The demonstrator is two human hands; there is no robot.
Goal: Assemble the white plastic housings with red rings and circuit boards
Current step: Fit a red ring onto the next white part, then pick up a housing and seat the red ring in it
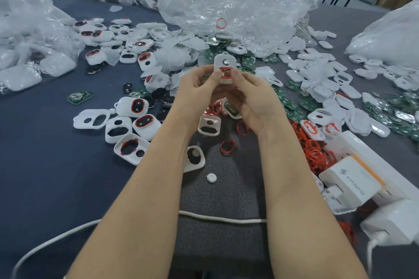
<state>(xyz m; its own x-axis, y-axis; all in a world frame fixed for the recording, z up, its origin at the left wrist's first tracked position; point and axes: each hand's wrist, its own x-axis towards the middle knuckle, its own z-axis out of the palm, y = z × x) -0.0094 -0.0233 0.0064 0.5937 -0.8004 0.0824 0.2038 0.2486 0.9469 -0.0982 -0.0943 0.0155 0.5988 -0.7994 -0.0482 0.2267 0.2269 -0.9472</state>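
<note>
White plastic is dominating the bench as a person is holding one housing (pixel 224 64) upright, raised above a dark blue table (pixel 45 161); the left hand (pixel 197 90) is pinching the housing's left edge between thumb and curled fingers; the right hand (pixel 256 99) is gripping the right edge the same way, its thumb pressing just beside a red ring (pixel 226 68) sitting in the housing's lower opening; more white housings (pixel 133 106) are lying scattered to the left, some already ringed in red; green circuit boards (pixel 292 106) are spilling across the right side; a heap of loose red rings (pixel 315 152) is lying near the right forearm, beside a white charger (pixel 349 182); crumpled clear plastic bags (pixel 226 2) are looming behind; a white cable (pixel 222 218) is crossing beneath both forearms.
</note>
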